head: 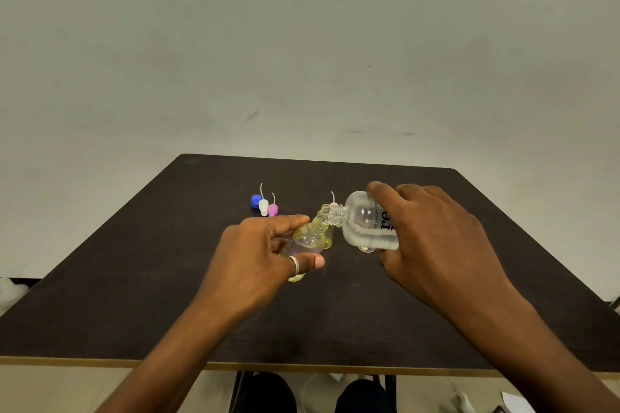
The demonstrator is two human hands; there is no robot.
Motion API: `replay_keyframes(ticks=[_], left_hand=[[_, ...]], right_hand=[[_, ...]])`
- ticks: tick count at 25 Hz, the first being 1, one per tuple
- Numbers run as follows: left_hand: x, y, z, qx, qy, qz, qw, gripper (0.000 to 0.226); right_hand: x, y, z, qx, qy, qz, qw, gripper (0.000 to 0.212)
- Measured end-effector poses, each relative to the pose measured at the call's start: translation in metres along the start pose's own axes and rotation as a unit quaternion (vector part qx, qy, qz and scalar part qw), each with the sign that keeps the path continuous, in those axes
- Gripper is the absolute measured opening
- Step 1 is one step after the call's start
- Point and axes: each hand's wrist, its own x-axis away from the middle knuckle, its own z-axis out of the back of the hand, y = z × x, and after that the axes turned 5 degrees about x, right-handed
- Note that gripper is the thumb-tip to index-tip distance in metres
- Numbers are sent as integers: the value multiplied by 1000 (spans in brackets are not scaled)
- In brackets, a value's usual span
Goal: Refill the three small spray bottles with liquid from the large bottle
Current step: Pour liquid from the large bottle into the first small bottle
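Centre frame, left fingers (288, 221) curl round the tilted small bottle (310, 233), right fingers (382, 194) round the tipped large bottle (364, 213), necks touching; any slip between those narrow mouths likely spills liquid onto the surface (167, 295)

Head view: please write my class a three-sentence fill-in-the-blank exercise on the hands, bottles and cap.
The left hand holds a small bottle tinted ____.
That hand wears a silver ____.
The right hand tips the large bottle; the loose cap on the table is ____.
Answers: yellow; ring; blue.
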Motion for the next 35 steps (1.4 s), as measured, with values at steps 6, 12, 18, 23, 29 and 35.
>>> replay_keyframes(ticks=[6,12,18,23,29,35], left_hand=[[-1,1,0,-5,-2,0,1000,67],[0,0,0,-6,1,4,1000,67],[0,2,-2,14,4,2,1000,65],[2,1,-4,50,4,9,999,64],[3,-1,-6,102,-3,27,994,63],[4,-1,-8,133,-9,35,990,59]], right_hand=[[0,0,1,-4,-1,-1,1000,71],[0,0,0,-4,2,2,1000,72],[0,1,0,-3,5,1,1000,71],[-1,1,1,-2,7,1,1000,71],[-1,1,-1,7,8,-1,1000,67],[-1,1,-1,10,13,-3,1000,65]])
